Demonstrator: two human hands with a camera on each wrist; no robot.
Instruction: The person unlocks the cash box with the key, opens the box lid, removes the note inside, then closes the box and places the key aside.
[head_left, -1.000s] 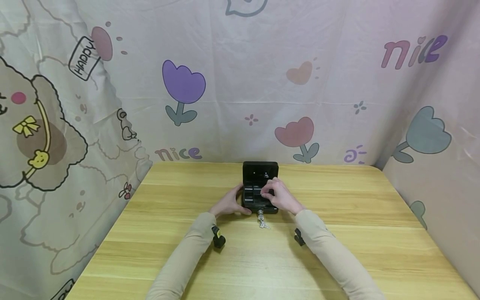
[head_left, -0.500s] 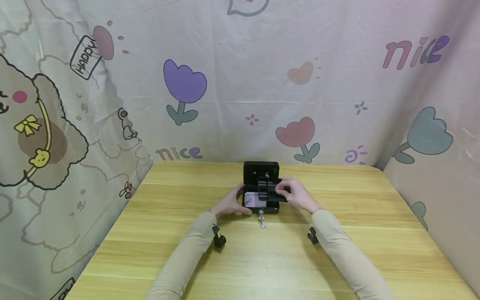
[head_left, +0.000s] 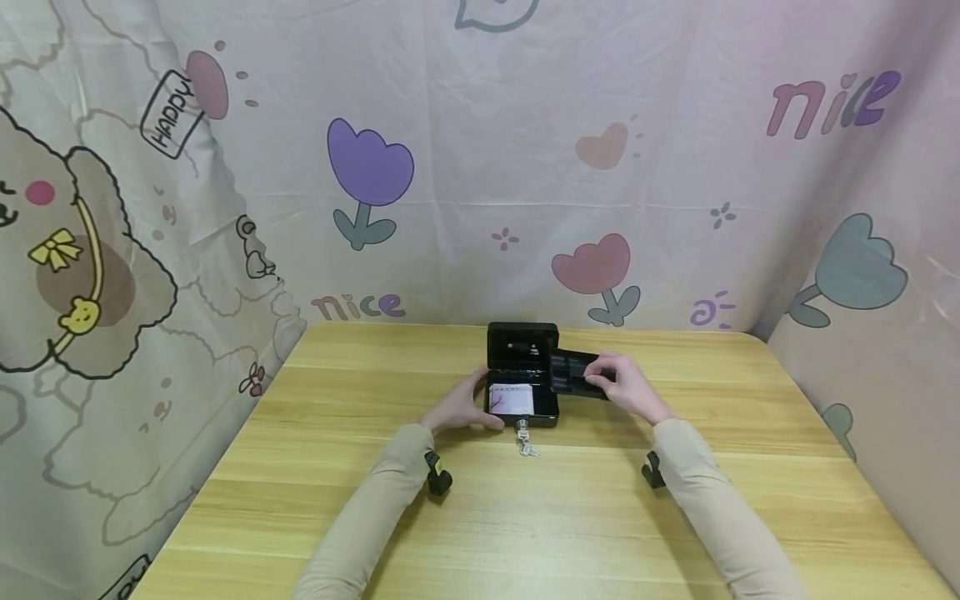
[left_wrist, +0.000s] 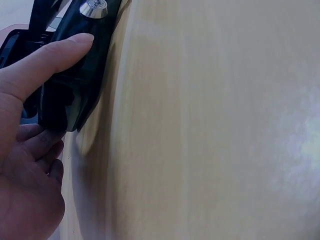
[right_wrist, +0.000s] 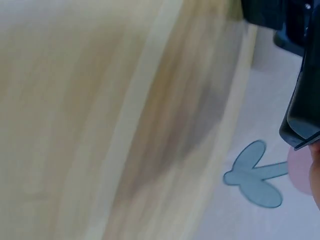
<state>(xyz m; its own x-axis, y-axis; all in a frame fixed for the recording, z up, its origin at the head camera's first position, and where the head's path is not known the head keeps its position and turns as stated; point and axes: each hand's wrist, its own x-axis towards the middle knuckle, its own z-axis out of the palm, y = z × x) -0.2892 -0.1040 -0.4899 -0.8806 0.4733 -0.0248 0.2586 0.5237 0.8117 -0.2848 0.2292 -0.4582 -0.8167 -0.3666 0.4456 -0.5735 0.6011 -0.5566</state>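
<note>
A small black cash box (head_left: 546, 422) stands on the table with its lid (head_left: 522, 332) raised. My left hand (head_left: 456, 407) grips its left side; in the left wrist view the thumb (left_wrist: 65, 52) lies on the front wall near the silver lock (left_wrist: 93, 9). Inside the box lies a pale printed paper (head_left: 512, 400) like a banknote. From the lock hang keys (head_left: 525, 442). My right hand (head_left: 628, 387) pinches a black compartment tray (head_left: 567, 373) near its right part, held just right of the box. In the right wrist view the tray (right_wrist: 306, 100) shows at the right edge.
The wooden table (head_left: 525, 517) stretches out around the box on both sides and in front. A printed curtain (head_left: 465, 167) hangs along the table's back edge and at both sides. Black cameras sit on both wrists.
My right hand has lifted the tray out of the cash box and carried it to the right, uncovering the paper inside. The left hand stays on the box's left side.
</note>
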